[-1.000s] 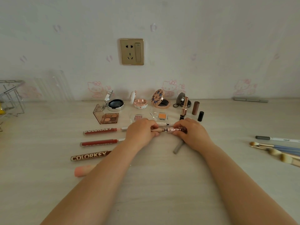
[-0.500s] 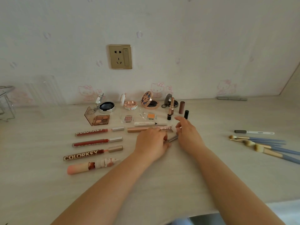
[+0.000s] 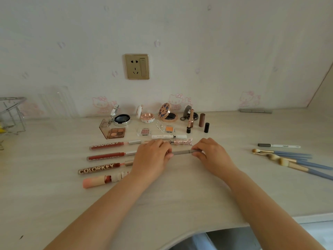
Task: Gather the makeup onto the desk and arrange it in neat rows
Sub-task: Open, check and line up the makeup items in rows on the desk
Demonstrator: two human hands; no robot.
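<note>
Makeup is lying spread over the pale desk (image 3: 54,204), most of it already in rows near the wall. At the far left a wire rack (image 3: 10,114) is standing at the desk's edge. Next come four tubes lying crosswise, one below another: two red glosses (image 3: 108,146) (image 3: 106,156), a brown COLORKEY tube (image 3: 99,168) and a peach tube (image 3: 100,181) nearest the person. Behind them a brown palette (image 3: 115,132) is sitting open, with a silver compact (image 3: 121,119) open behind it. Further right, along the wall, a white compact (image 3: 146,117) and a patterned compact (image 3: 167,113) are standing open, with two small clear shadow pans (image 3: 144,131) (image 3: 169,129) in front of them. A white tube (image 3: 169,136) and a rose-gold tube (image 3: 182,142) are lying crosswise just beyond the hands.

The left hand (image 3: 151,157) and right hand (image 3: 210,152) are each pinching one end of a grey pencil (image 3: 182,152), holding it level and crosswise low over the desk; I cannot tell whether it is touching the surface. Behind the right hand a gold lipstick (image 3: 190,122), a brown cap (image 3: 201,120) and a black cap (image 3: 206,127) are standing upright. At the far right a white pen (image 3: 281,146) and several blue-handled brushes (image 3: 295,159) are lying loose, well apart from the rows.
</note>
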